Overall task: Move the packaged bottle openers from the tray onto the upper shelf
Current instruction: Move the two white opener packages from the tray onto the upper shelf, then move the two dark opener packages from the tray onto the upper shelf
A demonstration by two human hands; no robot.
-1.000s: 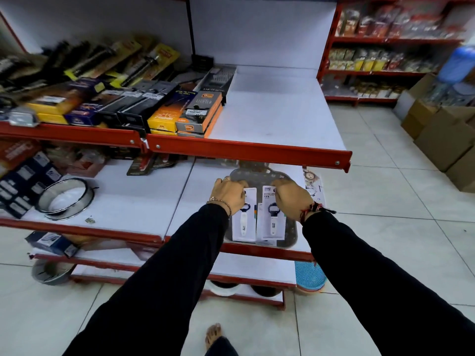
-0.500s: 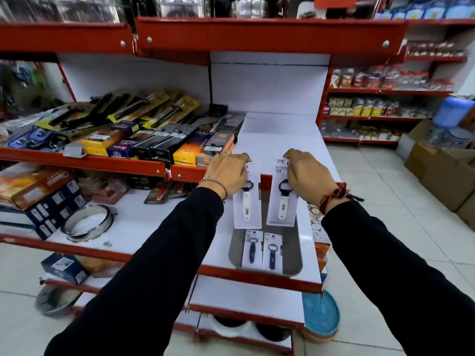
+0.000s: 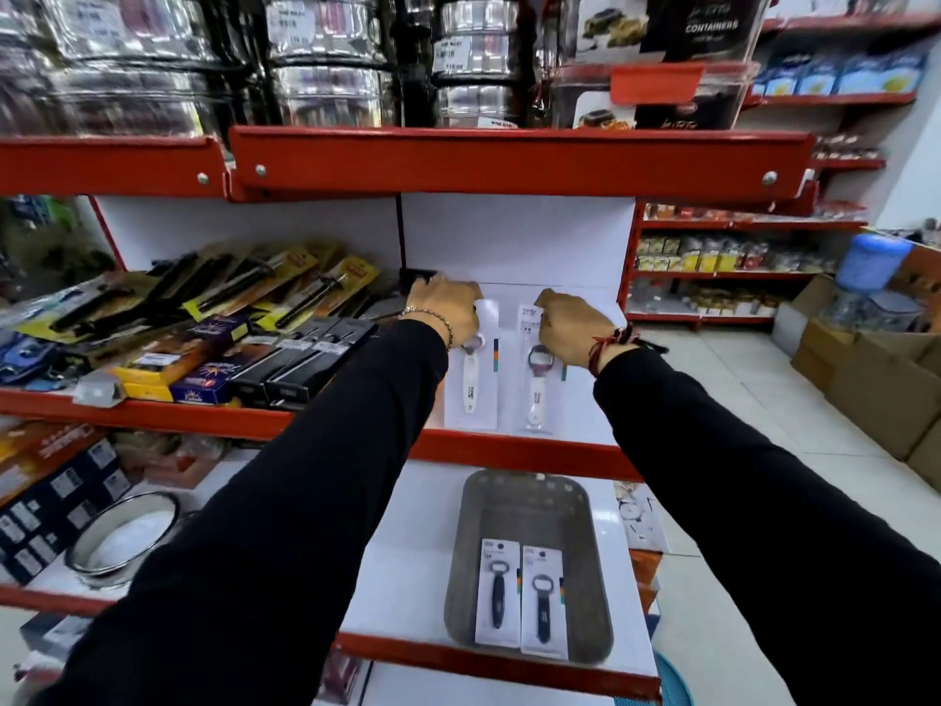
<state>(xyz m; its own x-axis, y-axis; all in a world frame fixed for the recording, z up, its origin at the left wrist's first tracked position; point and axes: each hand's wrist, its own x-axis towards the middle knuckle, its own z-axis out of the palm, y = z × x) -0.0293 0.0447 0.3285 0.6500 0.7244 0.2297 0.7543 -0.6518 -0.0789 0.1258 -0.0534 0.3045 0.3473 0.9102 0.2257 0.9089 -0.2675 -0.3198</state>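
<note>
Big red-and-white store shelving unit, and the upper shelf [image 3: 580,394] is bare white on its right half, while the left half is packed with boxed kitchen tools [image 3: 244,349], too jumbled to count. One level down there's a single grey tray [image 3: 596,563] sitting on the lower shelf [image 3: 407,578], near the front edge.

Two black sleeves reach up from the bottom of the view. Openers, counted: four total. Two white-handled packaged bottle openers are up on the upper shelf, side by side and just apart. The left hand [image 3: 448,310] is curled over the top of the left white opener pack [image 3: 471,384], fingers pinching its card. The right hand [image 3: 568,326] does the same on the right white opener pack [image 3: 537,387], gripping the top of the card. Both packs have their bottom edges at the shelf's red front lip.

The other two are the dark-handled opener packs [image 3: 519,598], lying flat in the tray, touching edge to edge, at its near end.
</note>
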